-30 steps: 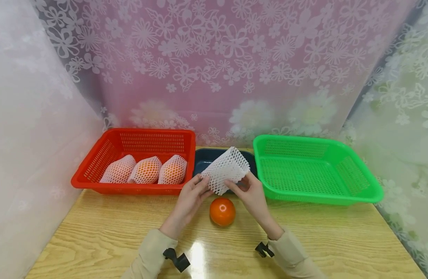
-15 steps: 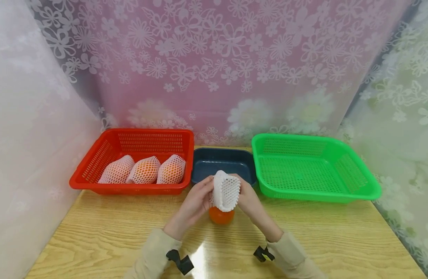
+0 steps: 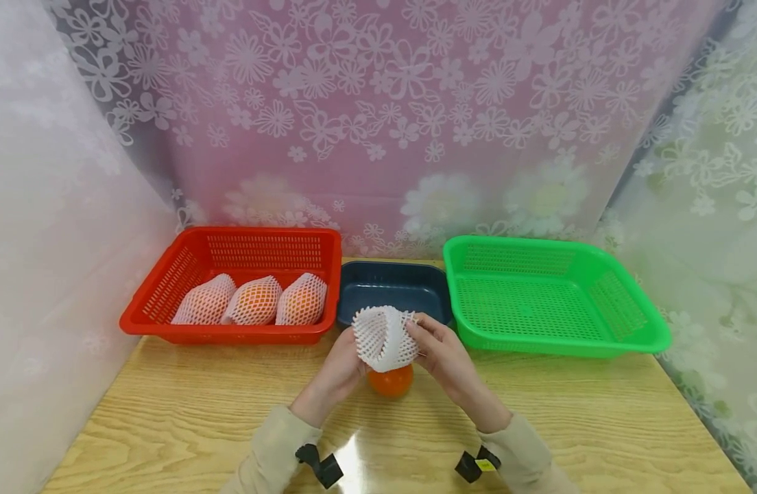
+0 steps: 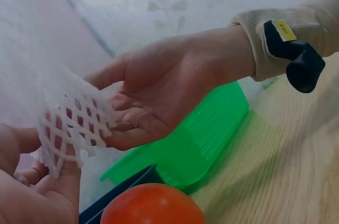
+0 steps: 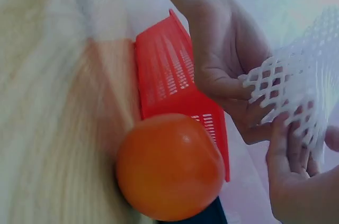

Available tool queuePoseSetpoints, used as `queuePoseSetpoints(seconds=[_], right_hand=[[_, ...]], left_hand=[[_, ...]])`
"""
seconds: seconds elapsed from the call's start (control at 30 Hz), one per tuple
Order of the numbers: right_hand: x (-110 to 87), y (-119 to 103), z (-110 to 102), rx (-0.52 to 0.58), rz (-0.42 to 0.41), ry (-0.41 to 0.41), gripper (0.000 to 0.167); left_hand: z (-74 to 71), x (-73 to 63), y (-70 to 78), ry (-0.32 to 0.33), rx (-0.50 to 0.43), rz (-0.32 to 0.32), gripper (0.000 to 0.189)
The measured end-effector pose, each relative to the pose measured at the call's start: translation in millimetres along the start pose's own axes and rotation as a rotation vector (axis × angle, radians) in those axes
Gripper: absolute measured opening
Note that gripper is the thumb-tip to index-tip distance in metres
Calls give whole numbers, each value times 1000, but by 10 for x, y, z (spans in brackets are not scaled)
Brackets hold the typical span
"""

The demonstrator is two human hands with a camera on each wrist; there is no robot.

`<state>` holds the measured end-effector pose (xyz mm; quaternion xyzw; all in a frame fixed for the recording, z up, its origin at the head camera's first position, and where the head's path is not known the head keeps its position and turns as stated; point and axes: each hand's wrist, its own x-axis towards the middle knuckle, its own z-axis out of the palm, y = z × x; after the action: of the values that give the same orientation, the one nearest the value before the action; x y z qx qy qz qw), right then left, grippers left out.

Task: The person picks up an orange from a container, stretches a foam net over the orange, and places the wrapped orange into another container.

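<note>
Both hands hold a white foam net sleeve (image 3: 386,341) in front of me, its wide mouth spread toward the head view. My left hand (image 3: 338,370) grips its left side from beneath, fingers mostly hidden behind the net. On the other side my right hand (image 3: 448,360) pinches the edge between thumb and fingers. The right wrist view shows the mesh (image 5: 275,83) stretched between the two hands. Just below the sleeve a smooth, round orange-red fruit (image 3: 391,384) rests on the wooden table, its upper part covered by the net in the head view.
To the left stands a red basket (image 3: 230,335) with three net-wrapped fruits (image 3: 256,302) in it. A dark blue tray (image 3: 393,288) sits at the back centre, beside a green basket (image 3: 560,348) on the right. Curtains hang behind and at the sides.
The sleeve has come down and toward me from over the blue tray to above the fruit. It has turned, and its mouth now gapes wider.
</note>
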<state>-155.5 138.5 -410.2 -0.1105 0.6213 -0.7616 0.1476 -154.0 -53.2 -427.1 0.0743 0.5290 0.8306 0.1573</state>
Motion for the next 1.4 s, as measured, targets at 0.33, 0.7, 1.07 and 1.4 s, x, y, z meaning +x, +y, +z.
queuePoseSetpoints(seconds=[0.33,0.7,1.07,1.4], right_hand=[[-69,141,-66,71,110,-4,20],[-140,410,-166,-103,225,97,13],[-116,510,-198,-153,254,155,25],[-13,513,-236,-115,212,116,16]], left_hand=[[-51,-15,-74,82,33,-72,21],[-155,-58,-264,230,196,-130,24],[-224,-44,-389,320,214,-161,29],[-178,-20,-469,357,97,-162,31]])
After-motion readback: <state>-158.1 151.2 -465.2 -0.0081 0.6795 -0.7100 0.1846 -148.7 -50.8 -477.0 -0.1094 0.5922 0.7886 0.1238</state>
